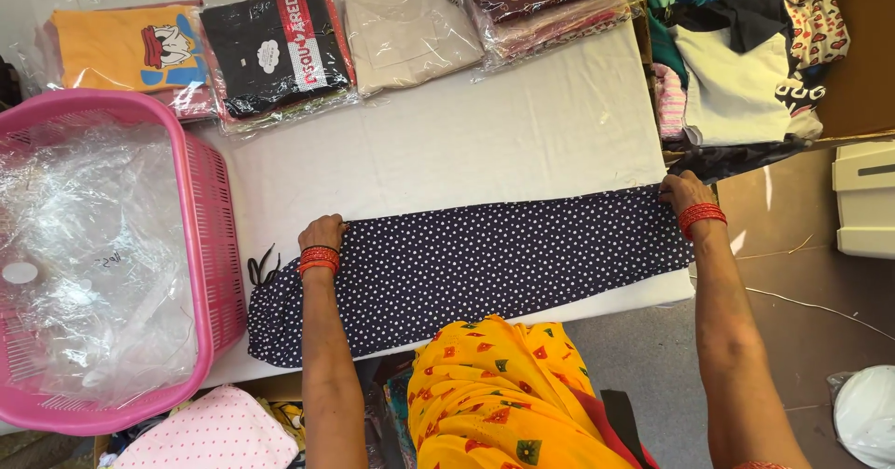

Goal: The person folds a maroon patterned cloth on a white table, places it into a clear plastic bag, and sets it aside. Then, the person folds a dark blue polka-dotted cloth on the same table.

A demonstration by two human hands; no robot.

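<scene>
A long navy garment with small white dots (485, 264) lies stretched flat across the white table (485, 143). My left hand (322, 233) presses flat on its upper edge near the left end, red bangles on the wrist. My right hand (683, 191) pinches the garment's far right end at the table's right edge, with red bangles there too. Small black scissors (262, 268) lie just left of my left hand.
A pink basket (207, 245) full of clear plastic bags stands at the left. Bagged folded clothes (280, 49) line the table's back edge. A pile of loose clothes (746, 59) sits in a box at the right. A white box (865, 199) stands on the floor.
</scene>
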